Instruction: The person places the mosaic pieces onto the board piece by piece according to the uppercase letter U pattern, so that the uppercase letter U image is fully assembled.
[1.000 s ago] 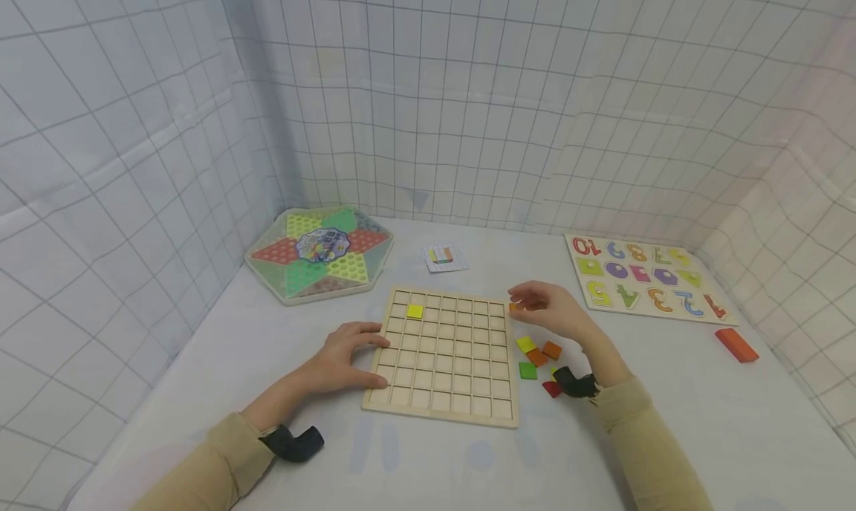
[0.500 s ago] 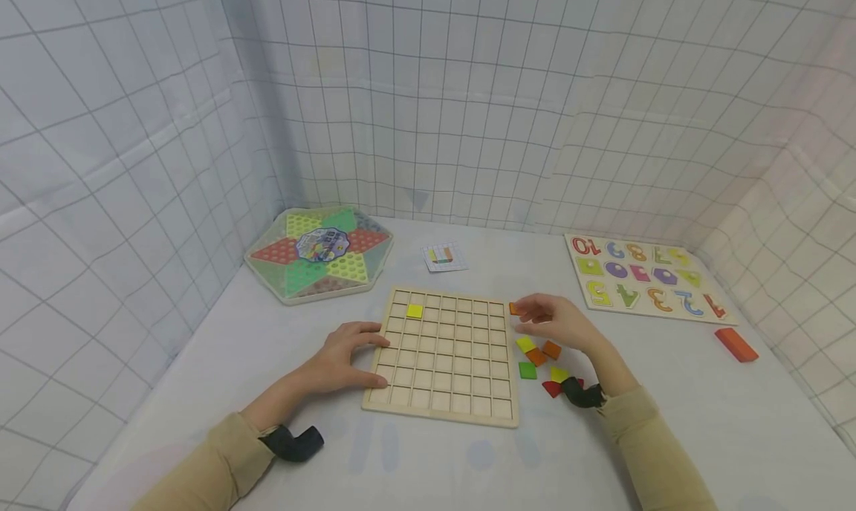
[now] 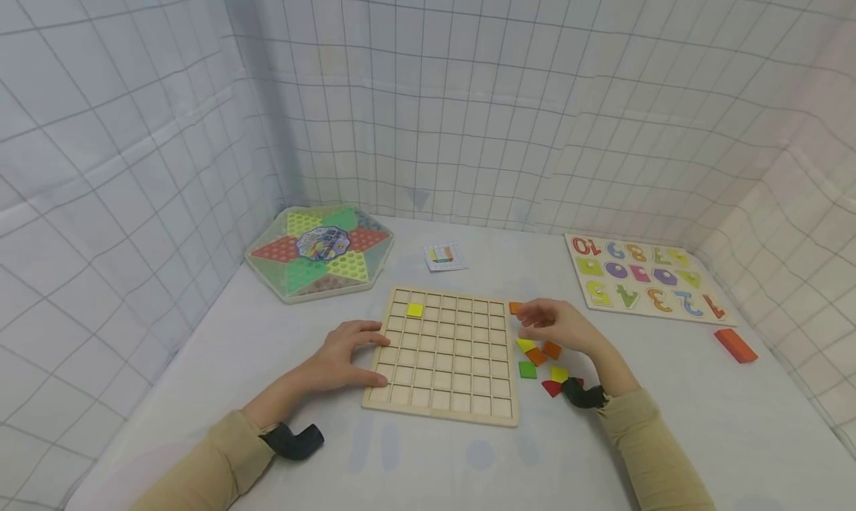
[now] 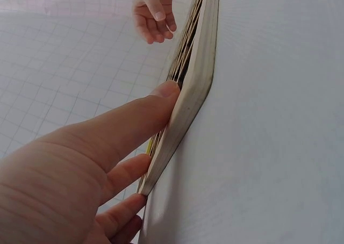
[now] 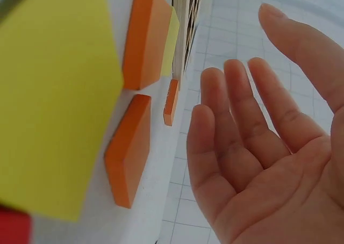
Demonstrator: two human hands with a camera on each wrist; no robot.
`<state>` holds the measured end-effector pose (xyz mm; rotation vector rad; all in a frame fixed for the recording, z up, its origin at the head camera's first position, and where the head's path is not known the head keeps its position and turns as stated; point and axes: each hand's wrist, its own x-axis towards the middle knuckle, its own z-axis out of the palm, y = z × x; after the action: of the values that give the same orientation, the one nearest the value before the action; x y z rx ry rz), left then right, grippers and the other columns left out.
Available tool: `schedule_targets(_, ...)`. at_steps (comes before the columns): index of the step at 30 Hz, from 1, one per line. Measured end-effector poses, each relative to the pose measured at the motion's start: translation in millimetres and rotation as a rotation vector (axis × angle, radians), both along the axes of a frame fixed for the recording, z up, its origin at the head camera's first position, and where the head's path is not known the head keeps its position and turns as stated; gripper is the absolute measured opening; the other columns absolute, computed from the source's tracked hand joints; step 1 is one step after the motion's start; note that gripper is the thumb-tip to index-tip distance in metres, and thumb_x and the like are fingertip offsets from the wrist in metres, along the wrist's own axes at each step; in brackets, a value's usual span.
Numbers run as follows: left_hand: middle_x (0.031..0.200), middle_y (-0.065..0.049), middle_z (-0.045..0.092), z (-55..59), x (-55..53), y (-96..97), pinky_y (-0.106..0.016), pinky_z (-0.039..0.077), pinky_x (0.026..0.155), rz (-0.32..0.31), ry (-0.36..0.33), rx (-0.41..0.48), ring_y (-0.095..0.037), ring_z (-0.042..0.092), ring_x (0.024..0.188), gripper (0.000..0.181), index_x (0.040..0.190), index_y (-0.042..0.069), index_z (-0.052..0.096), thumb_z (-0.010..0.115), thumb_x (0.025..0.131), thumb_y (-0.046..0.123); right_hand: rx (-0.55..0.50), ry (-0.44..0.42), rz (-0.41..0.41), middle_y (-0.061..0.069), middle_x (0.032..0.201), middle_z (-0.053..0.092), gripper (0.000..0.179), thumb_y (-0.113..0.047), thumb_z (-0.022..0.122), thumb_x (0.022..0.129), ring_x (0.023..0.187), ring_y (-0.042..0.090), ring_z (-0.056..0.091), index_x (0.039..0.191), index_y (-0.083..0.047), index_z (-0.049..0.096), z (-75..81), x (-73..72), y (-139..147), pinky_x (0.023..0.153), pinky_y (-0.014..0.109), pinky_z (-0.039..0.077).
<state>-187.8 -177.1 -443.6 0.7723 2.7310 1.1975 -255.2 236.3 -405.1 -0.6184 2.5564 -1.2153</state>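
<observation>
A wooden grid board lies flat on the white cloth, with one yellow square tile in its upper left part. My left hand rests along the board's left edge, thumb and fingertips touching the rim, as the left wrist view also shows. Over the loose tiles beside the board's right edge hovers my right hand, fingers loosely bent and nothing held. An orange tile lies just beyond its fingertips. Below the hand are a yellow tile, orange tiles, a green square tile and a red piece.
Behind the board lies a small pattern card. A hexagonal star-patterned game board is at the back left. To the back right is a number-and-shape puzzle board, with a red-orange block near its corner.
My right hand has drawn back slightly right and toward me from the orange tile, which now shows at the board's upper right corner. The left hand and board stay put.
</observation>
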Motion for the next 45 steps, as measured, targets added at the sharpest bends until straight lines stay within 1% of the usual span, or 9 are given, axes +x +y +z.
schedule_targets(7, 0.141, -0.012, 0.040, -0.3, -1.0, 0.3, -0.061, 0.016, 0.101, 0.002, -0.003, -0.004, -0.037, 0.028, 0.131, 0.058, 0.120, 0.017, 0.062, 0.078, 0.072, 0.045, 0.015, -0.035, 0.004, 0.007, 0.108, 0.064, 0.041, -0.027, 0.076, 0.079, 0.096, 0.022, 0.059, 0.112, -0.006, 0.063, -2.5, -2.4, 3.2, 0.080, 0.033, 0.049)
schedule_targets(12, 0.140, -0.012, 0.041, 1.0, -0.4, 1.2, -0.061, 0.016, 0.101, 0.007, -0.012, -0.017, -0.037, 0.028, 0.131, 0.058, 0.120, 0.017, 0.062, 0.078, 0.072, 0.045, 0.022, -0.043, 0.023, 0.008, 0.109, 0.064, 0.042, -0.026, 0.077, 0.079, 0.097, 0.022, 0.059, 0.112, -0.005, 0.063, -5.2, -3.4, 5.1, 0.082, 0.031, 0.049)
schedule_targets(20, 0.141, -0.012, 0.040, 2.1, 0.7, 1.6, -0.061, 0.016, 0.102, 0.013, -0.029, -0.016, -0.037, 0.027, 0.132, 0.058, 0.120, 0.017, 0.062, 0.079, 0.072, 0.045, -0.004, -0.058, 0.046, 0.013, 0.110, 0.064, 0.039, -0.018, 0.075, 0.080, 0.100, 0.026, 0.060, 0.113, -0.001, 0.062, -9.8, -2.5, 4.5, 0.085, 0.037, 0.048)
schedule_targets(25, 0.141, -0.012, 0.040, 2.1, 1.0, 1.3, -0.061, 0.016, 0.102, 0.011, -0.023, -0.016, -0.037, 0.027, 0.131, 0.057, 0.120, 0.018, 0.062, 0.079, 0.072, 0.044, 0.018, -0.052, 0.044, 0.009, 0.107, 0.065, 0.037, -0.020, 0.077, 0.079, 0.099, 0.022, 0.060, 0.110, -0.004, 0.064, -9.4, -1.7, 4.3, 0.087, 0.037, 0.047)
schedule_targets(30, 0.141, -0.012, 0.040, 2.3, 1.1, 1.5, -0.061, 0.016, 0.102, 0.010, -0.022, -0.018, -0.037, 0.027, 0.131, 0.057, 0.120, 0.017, 0.062, 0.078, 0.072, 0.045, 0.026, -0.055, 0.051, 0.007, 0.105, 0.065, 0.036, -0.019, 0.077, 0.078, 0.098, 0.022, 0.060, 0.108, -0.004, 0.064, -9.7, -2.1, 5.3, 0.090, 0.041, 0.046)
schedule_targets(33, 0.141, -0.013, 0.040, 2.4, 1.2, 1.7, -0.060, 0.016, 0.102, 0.011, -0.023, -0.020, -0.037, 0.027, 0.131, 0.058, 0.120, 0.016, 0.062, 0.078, 0.072, 0.045, 0.025, -0.065, 0.060, 0.014, 0.106, 0.064, 0.034, -0.011, 0.075, 0.078, 0.099, 0.029, 0.058, 0.108, 0.001, 0.063, 3.5, 6.7, -0.7, 0.091, 0.046, 0.043)
schedule_targets(37, 0.141, -0.013, 0.040, 2.4, 0.9, 1.9, -0.061, 0.015, 0.102, 0.011, -0.024, -0.020, -0.037, 0.027, 0.131, 0.059, 0.120, 0.016, 0.062, 0.078, 0.072, 0.045, 0.041, -0.071, 0.066, 0.022, 0.106, 0.062, 0.033, -0.003, 0.073, 0.079, 0.097, 0.036, 0.055, 0.107, 0.008, 0.061, 21.5, 19.5, -9.1, 0.090, 0.049, 0.042)
schedule_targets(42, 0.141, -0.013, 0.040, 2.2, 0.7, 1.7, -0.061, 0.015, 0.102, 0.008, -0.016, -0.019, -0.037, 0.028, 0.131, 0.058, 0.120, 0.016, 0.062, 0.078, 0.072, 0.044, 0.064, -0.070, 0.072, 0.021, 0.105, 0.062, 0.032, -0.003, 0.072, 0.079, 0.096, 0.034, 0.054, 0.107, 0.007, 0.061, 19.1, 17.9, -8.0, 0.086, 0.042, 0.042)
schedule_targets(45, 0.140, -0.014, 0.040, 2.4, 0.6, 1.7, -0.061, 0.015, 0.101, 0.004, -0.011, -0.016, -0.038, 0.028, 0.130, 0.058, 0.120, 0.015, 0.062, 0.079, 0.072, 0.044, 0.071, -0.061, 0.075, 0.020, 0.105, 0.062, 0.031, -0.003, 0.071, 0.079, 0.095, 0.034, 0.054, 0.107, 0.006, 0.061, 10.9, 12.8, -4.4, 0.086, 0.042, 0.043)
